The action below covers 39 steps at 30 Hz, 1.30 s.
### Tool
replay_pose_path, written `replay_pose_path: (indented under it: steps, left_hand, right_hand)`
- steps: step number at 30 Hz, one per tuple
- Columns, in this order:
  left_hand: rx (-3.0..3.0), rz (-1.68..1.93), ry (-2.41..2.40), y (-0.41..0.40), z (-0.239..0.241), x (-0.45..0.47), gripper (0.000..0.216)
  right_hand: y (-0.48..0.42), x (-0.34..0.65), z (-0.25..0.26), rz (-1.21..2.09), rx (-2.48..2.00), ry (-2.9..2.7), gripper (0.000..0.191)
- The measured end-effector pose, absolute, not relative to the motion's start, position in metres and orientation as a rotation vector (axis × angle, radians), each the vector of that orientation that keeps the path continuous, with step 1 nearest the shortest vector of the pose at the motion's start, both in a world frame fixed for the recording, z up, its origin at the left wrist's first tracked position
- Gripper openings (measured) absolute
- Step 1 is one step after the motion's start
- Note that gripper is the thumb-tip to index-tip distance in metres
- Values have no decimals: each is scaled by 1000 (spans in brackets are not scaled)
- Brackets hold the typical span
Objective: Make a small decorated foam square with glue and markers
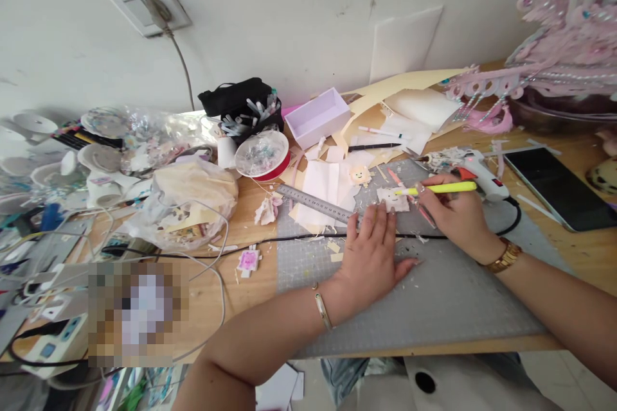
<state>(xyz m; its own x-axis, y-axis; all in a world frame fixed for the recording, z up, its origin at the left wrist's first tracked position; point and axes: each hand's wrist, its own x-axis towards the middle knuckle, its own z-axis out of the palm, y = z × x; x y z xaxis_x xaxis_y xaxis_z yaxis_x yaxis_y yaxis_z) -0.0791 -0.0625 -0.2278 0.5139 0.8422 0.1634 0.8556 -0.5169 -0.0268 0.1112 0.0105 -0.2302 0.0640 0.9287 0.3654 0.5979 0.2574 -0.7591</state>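
My left hand (371,250) lies flat on the grey cutting mat (434,295), fingers spread, their tips pressing the lower edge of a small pale paper cutout (391,198). My right hand (450,209) is closed around a yellow craft knife (441,189) held like a pen, its tip resting on the same cutout. A steel ruler (315,203) lies slanted just left of my left fingers. A small round pale-orange face cutout (359,174) sits beyond the paper piece.
A glue gun (475,170) with a black cord lies behind my right hand, a dark tablet (559,186) to its right. A white open box (317,117), a red-rimmed spool (264,155), plastic bags, cables and paper scraps crowd the wooden table's left and back.
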Motion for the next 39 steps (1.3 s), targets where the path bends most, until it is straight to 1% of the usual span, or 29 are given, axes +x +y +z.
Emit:
replay_pose_path:
  steps: [2, 6, 10, 14, 19, 23, 27, 31, 34, 39]
  left_hand:
    - [-2640, -196, -1484, -62, -228, -79, 78]
    - [-2631, -192, -1475, -62, -229, -79, 79]
    - [-2612, -176, -1473, -62, -227, -79, 78]
    - [-2586, -213, -1431, -63, -226, -79, 77]
    - [-2583, -220, -1418, -64, -228, -79, 76]
    - [-2598, -203, -1438, -64, -229, -79, 77]
    - [-2604, -219, -1440, -64, -229, -79, 76]
    - [-2599, -220, -1444, -63, -230, -79, 76]
    - [-2586, -220, -1443, -64, -229, -79, 76]
    - [-2576, -221, -1426, -65, -230, -79, 76]
  right_hand:
    - [11, 112, -231, 439, -1438, -1604, 23]
    - [11, 111, -232, 495, -1381, -1648, 24]
    - [12, 111, -231, 447, -1369, -1576, 28]
    - [13, 109, -230, 521, -1296, -1623, 30]
    - [14, 110, -232, 541, -1320, -1730, 25]
    - [14, 112, -236, 487, -1400, -1683, 22]
    - [14, 111, -236, 492, -1370, -1708, 19]
    - [13, 111, -233, 416, -1356, -1688, 16]
    - [11, 111, -231, 461, -1297, -1658, 12]
    - [6, 111, -226, 505, -1261, -1763, 8]
